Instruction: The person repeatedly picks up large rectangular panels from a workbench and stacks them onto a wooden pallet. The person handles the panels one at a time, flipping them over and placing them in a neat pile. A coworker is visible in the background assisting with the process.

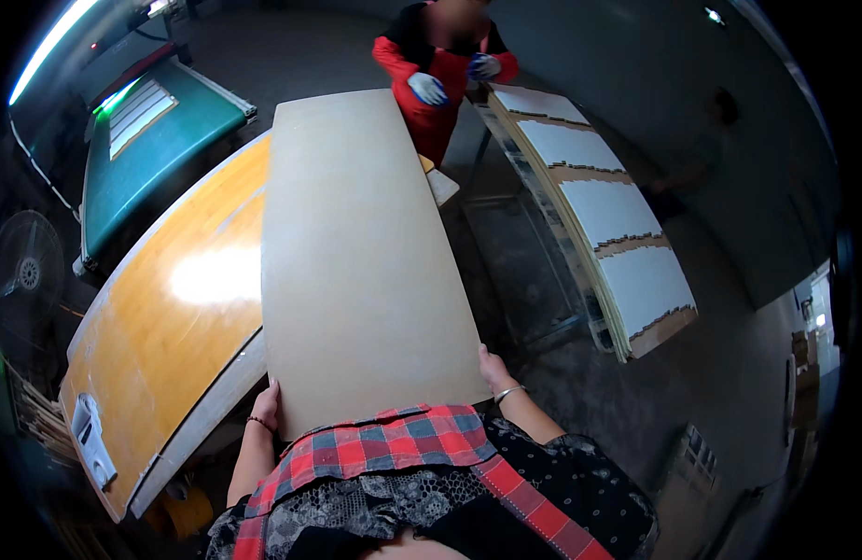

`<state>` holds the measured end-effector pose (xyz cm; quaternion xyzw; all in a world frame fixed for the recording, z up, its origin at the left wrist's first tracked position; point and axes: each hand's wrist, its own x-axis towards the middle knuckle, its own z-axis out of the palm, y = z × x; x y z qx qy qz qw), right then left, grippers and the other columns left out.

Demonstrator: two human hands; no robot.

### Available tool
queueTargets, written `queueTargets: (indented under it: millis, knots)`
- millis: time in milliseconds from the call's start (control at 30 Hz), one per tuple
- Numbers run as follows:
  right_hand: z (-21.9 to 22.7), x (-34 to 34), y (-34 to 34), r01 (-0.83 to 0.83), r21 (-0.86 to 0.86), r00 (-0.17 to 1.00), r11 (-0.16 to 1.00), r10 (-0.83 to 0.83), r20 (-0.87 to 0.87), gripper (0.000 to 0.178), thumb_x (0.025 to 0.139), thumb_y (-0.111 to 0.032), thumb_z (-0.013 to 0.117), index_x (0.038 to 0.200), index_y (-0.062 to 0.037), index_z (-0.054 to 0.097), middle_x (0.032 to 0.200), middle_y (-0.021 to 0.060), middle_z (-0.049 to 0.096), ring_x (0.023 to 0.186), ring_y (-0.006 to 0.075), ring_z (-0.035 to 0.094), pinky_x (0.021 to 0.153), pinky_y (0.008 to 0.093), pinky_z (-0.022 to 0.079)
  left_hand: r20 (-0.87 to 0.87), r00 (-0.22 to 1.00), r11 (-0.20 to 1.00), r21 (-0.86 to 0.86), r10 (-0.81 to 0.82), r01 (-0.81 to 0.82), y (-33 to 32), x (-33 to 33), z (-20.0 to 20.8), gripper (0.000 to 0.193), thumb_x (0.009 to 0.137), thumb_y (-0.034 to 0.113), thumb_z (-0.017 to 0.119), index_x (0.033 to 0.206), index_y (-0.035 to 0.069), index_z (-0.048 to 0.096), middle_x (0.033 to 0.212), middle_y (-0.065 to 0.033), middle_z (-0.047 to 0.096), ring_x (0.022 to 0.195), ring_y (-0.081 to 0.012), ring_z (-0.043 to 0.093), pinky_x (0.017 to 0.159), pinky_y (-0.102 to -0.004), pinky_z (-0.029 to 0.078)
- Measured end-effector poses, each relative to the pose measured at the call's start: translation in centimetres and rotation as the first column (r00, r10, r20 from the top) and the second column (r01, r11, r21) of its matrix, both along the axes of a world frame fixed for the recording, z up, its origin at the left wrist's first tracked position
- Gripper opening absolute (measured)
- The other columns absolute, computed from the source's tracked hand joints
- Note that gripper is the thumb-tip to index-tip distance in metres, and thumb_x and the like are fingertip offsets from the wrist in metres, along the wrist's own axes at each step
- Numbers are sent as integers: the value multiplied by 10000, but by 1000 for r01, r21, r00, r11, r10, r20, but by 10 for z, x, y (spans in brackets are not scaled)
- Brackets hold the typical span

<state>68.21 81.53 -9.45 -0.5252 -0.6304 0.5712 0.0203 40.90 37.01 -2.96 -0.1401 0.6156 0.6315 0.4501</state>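
Note:
A long beige board [361, 252] stretches away from my body, its near end close to my checked apron. My left hand [267, 403] grips its left edge near the front, the thumb showing along the side. On the opposite edge, my right hand [493, 368] holds the board with the thumb on top; the fingers of both hands are hidden beneath. Part of the board's left side overlaps a yellow wooden table [184, 280]. At the far end stands a co-worker in red, with gloved hands [428, 89] apart from the board.
To the right, a stack of boards [604, 201] topped with white sheets rests on a frame. A green conveyor belt [174, 154] carries a striped panel at the far left. A fan [28, 271] stands at the left edge. A grey-white tool [93, 439] lies on the table's near corner.

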Motion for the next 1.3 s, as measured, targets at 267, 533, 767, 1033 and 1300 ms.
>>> queueTargets:
  millis: [267,533,767,1033,1300]
  knots:
    - [-10,2,8,75,-56,997,996,-76,-18,620,939,-458,280,1063,85,552,1045,249,595,1008,356,564,829,393,440,10,1000,999,-50,17,-17,16,6,4,506,960,415,296,1203,24,506,1184,-106,561,1066,-226,536,914,-379,403]
    - [-12,-4,10,-18,-3,998,1000,18,60,599,952,-459,296,1147,56,531,1103,135,592,1020,216,546,868,333,415,-5,999,998,-58,33,-33,13,4,1,486,956,411,323,1159,25,536,1110,-100,595,992,-217,565,867,-371,427]
    - [14,-1,2,9,-22,1000,1000,-10,-21,641,938,-478,286,1097,88,543,1059,212,604,1009,302,575,835,376,443,-2,996,995,-39,87,-87,17,7,15,487,953,418,333,1167,28,531,1123,-102,586,1005,-210,561,861,-376,435]
    - [25,3,9,24,187,998,982,-36,59,580,947,-421,315,974,94,582,989,267,598,948,371,575,803,409,446,-91,996,991,-129,12,-24,23,10,23,500,943,420,378,1146,-6,540,1111,-129,592,984,-227,570,853,-368,438]
    - [37,-34,23,-140,434,980,890,64,186,513,945,-389,305,943,56,559,965,281,581,942,425,547,809,474,433,-293,955,991,-104,45,-79,47,-52,46,441,933,351,428,1036,-54,567,988,-155,621,872,-237,593,788,-360,459]
